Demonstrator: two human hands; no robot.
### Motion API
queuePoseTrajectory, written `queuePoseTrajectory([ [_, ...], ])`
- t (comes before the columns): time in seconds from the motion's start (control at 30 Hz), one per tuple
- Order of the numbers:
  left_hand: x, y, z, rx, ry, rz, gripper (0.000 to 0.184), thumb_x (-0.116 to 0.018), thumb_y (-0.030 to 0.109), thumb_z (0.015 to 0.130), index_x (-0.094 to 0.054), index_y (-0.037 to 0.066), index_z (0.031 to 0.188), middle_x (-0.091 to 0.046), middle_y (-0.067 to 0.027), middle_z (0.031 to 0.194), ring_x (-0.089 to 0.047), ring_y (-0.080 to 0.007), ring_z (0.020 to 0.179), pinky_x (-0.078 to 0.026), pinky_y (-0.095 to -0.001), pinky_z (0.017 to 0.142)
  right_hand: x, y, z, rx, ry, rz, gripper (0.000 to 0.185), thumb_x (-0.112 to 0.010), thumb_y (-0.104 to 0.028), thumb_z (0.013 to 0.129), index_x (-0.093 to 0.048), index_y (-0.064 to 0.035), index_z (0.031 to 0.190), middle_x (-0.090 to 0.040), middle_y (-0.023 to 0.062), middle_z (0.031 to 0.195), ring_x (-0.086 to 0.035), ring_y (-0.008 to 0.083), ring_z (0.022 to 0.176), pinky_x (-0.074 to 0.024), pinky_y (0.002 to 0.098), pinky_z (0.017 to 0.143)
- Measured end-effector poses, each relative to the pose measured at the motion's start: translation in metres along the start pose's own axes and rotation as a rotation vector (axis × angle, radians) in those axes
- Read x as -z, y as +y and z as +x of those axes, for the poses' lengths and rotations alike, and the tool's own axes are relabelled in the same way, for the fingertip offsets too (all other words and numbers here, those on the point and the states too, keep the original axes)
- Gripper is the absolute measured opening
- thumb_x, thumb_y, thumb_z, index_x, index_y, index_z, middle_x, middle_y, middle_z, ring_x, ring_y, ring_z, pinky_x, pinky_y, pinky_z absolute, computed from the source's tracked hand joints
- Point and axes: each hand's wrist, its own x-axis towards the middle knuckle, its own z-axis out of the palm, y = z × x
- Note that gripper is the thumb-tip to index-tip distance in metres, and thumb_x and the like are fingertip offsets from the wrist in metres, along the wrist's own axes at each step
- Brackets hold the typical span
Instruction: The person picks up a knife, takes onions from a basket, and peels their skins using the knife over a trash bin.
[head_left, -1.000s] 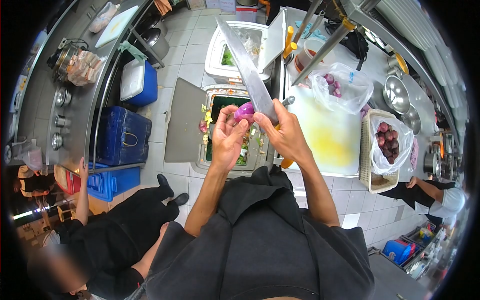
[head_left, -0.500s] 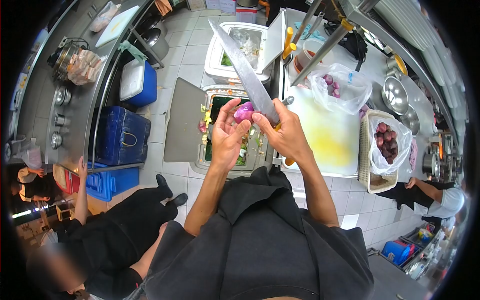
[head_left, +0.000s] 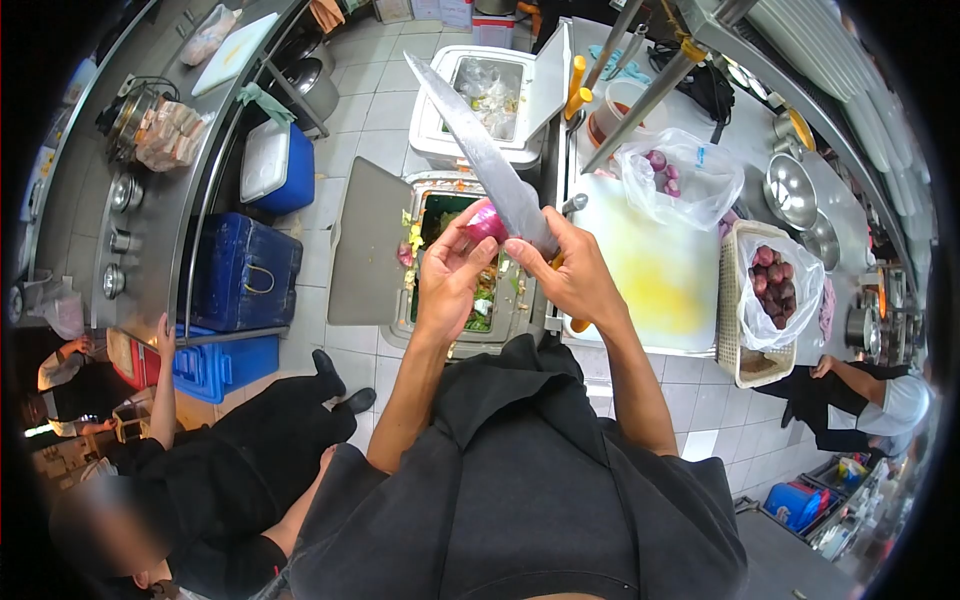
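My left hand [head_left: 452, 285] is closed around a red onion [head_left: 487, 224], its fingers behind it and thumb in front. My right hand [head_left: 578, 262] grips a large kitchen knife [head_left: 470, 135] low on the blade, near the handle, which mostly hides in the palm. The broad blade points up and to the left, its lower part beside the onion. Both hands are above an uncovered bin [head_left: 408, 270] with green scraps and peelings inside. Some yellowish and purple peelings [head_left: 414, 240] lie on the bin's left rim.
A white cutting board [head_left: 650, 290] is at right, below a plastic bag [head_left: 690, 190] with purple onions. A basket [head_left: 738, 300] holds more onions. A second white bin [head_left: 430, 110] stands ahead. People are at left [head_left: 230, 440] and far right [head_left: 850, 400].
The onion has turned in my left hand and shows a darker red side. The knife tip has swung slightly left and down. Two people in the background have shifted a little.
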Motion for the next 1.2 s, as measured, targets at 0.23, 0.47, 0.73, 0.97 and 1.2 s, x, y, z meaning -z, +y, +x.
queuePoseTrajectory([
  [0.23,-0.002,0.007,0.002,-0.014,-0.048,0.026,0.054,-0.064,0.001,0.091,-0.044,-0.005,0.141,-0.058,-0.0137,0.128,-0.06,-0.0173,0.113,-0.047,-0.0319,0.102,-0.002,-0.003,0.007,0.148,0.227,-0.071,0.043,-0.079,-0.034,0.085,-0.057,0.0011,0.098,-0.062,0.0067,0.07,-0.057,0.0129,0.063,-0.0476,0.0294,0.059],
  [0.47,0.0,0.01,0.001,-0.031,-0.07,0.086,0.059,-0.072,0.0,0.086,-0.048,-0.004,0.139,-0.061,-0.0114,0.125,-0.06,-0.0147,0.112,-0.047,-0.0284,0.099,-0.002,-0.005,0.01,0.048,0.132,-0.088,0.041,-0.075,-0.034,0.086,-0.06,0.0011,0.1,-0.065,0.0181,0.083,-0.066,0.0301,0.071,-0.0506,0.0372,0.063],
  [0.73,0.003,0.009,0.0,-0.025,-0.002,0.165,0.055,-0.07,0.0,0.087,-0.049,-0.005,0.137,-0.062,-0.0098,0.12,-0.06,-0.0137,0.106,-0.049,-0.029,0.093,-0.002,-0.007,0.006,0.098,0.058,-0.184,0.034,-0.07,-0.028,0.091,-0.057,0.0029,0.09,-0.063,0.0191,0.078,-0.063,0.0276,0.065,-0.0478,0.0381,0.059],
  [0.97,0.007,0.007,0.003,-0.037,0.024,0.012,0.051,-0.067,0.005,0.091,-0.049,-0.002,0.138,-0.063,-0.0111,0.121,-0.062,-0.0151,0.109,-0.048,-0.0309,0.1,0.005,0.0,0.007,0.045,0.116,-0.001,0.051,-0.085,-0.035,0.075,-0.059,0.0011,0.1,-0.065,0.0122,0.079,-0.059,0.0161,0.065,-0.0486,0.0312,0.061],
  [1.2,0.029,0.004,0.004,-0.079,0.118,-0.054,0.046,-0.065,0.007,0.094,-0.049,-0.004,0.135,-0.062,-0.0121,0.12,-0.062,-0.0196,0.112,-0.049,-0.0338,0.102,0.001,0.011,0.01,-0.066,0.114,0.026,0.061,-0.089,-0.031,0.072,-0.058,0.0018,0.112,-0.068,0.0048,0.091,-0.063,0.0117,0.078,-0.0508,0.0272,0.073],
])
